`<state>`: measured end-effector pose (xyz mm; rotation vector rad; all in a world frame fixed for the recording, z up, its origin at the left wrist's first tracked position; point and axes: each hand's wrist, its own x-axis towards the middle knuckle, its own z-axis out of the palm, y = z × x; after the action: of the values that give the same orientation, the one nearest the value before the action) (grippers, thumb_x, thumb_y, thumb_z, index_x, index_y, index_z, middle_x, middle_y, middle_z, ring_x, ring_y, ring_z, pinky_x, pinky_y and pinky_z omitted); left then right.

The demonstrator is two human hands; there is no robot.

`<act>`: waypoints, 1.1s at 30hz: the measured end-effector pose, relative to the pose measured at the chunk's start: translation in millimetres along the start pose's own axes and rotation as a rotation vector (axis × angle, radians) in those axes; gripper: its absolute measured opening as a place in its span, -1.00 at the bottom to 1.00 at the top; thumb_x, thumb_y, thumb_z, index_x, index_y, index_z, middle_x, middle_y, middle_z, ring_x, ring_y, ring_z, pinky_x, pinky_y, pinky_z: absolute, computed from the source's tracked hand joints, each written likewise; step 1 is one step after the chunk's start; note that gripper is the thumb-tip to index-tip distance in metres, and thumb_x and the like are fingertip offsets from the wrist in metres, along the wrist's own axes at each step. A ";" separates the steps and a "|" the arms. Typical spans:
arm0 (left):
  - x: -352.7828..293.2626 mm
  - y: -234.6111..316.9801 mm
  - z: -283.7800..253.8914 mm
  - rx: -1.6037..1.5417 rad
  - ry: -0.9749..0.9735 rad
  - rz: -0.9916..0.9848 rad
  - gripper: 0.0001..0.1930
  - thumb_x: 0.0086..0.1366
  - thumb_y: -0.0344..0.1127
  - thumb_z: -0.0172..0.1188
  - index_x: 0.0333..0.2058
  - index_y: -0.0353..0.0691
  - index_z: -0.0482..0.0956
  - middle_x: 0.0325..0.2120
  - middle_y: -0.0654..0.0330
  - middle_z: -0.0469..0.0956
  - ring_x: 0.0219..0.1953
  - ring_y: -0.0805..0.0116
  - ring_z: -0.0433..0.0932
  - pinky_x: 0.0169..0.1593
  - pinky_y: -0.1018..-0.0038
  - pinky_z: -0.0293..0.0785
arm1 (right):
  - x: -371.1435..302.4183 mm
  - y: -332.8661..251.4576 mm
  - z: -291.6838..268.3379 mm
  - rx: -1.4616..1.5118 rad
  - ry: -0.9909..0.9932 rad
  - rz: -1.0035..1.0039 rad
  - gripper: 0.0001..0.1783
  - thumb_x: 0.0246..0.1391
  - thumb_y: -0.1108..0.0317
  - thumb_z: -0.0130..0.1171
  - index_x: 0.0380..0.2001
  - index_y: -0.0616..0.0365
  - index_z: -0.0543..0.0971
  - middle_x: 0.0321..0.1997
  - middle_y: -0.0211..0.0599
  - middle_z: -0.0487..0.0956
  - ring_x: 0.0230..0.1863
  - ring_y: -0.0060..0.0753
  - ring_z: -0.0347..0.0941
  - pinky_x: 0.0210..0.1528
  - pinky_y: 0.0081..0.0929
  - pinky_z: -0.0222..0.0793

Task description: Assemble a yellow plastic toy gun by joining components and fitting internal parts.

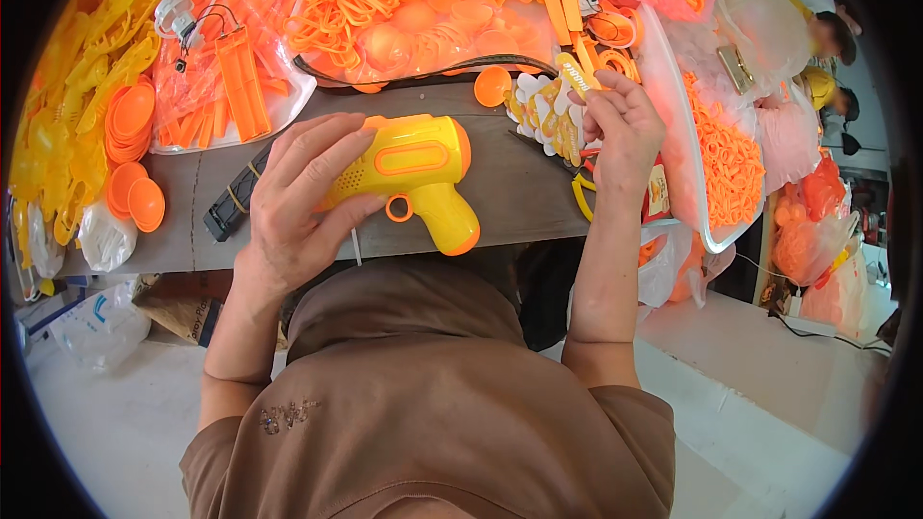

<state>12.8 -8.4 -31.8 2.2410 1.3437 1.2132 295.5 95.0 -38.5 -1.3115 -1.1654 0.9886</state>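
My left hand (312, 173) grips a yellow toy gun (423, 156) with orange trim around the barrel end. It holds the gun from the rear left, thumb below and fingers over the top. The gun's handle points down toward me, its muzzle end to the right. Between thumb and fingers, my right hand (625, 123) pinches a small yellow sticker (571, 73) with white lettering. Below that hand lie several yellow and white sticker sheets (535, 117) on the grey table (519, 207). An orange round cap (492, 86) rests left of the sheets.
Orange rings fill a white-rimmed bin (716, 168) at right. Orange parts heap up at the back (413, 24). Yellow shells (82, 96) and orange discs (132, 125) lie at left. A black block (231, 211) sits beside my left hand, a yellow-handled tool (583, 197) by my right forearm.
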 end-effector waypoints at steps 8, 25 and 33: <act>17.1 29.5 32.8 -0.625 0.136 -0.289 -0.61 0.10 -0.51 0.28 -0.06 -0.40 0.47 -0.32 0.10 0.50 -0.33 0.44 0.52 -0.31 0.58 0.48 | -52.7 -30.9 27.9 0.136 -0.231 0.024 -0.71 0.02 0.57 0.12 -0.14 0.37 0.44 -0.44 -0.11 0.59 -0.63 -0.65 0.34 -0.59 -0.72 0.18; -6.6 35.9 4.6 -1.074 -0.091 -0.678 -0.96 0.27 -0.52 0.10 -0.30 -0.29 0.47 -0.49 0.30 0.51 -0.42 0.64 0.46 -0.36 0.66 0.39 | -101.6 -34.2 31.0 -0.198 -0.550 -0.673 -0.65 0.06 0.58 0.10 -0.04 0.35 0.40 -0.25 -0.10 0.58 -0.34 -0.39 0.50 -0.30 -0.53 0.45; -5.1 30.8 2.6 -0.679 -0.490 -0.359 -0.86 0.10 -0.50 0.24 -0.33 -0.37 0.53 -0.50 0.02 0.52 -0.44 0.09 0.53 -0.33 0.32 0.43 | -89.6 -44.5 34.8 -0.340 -0.856 -1.118 -0.70 -0.24 0.59 0.25 -0.30 0.27 0.55 -0.18 -0.13 0.54 -0.27 -0.15 0.50 -0.30 -0.39 0.50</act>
<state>32.2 -28.6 -18.0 1.5821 0.9022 0.7611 241.3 11.1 -3.1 -0.2160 -2.4042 0.4620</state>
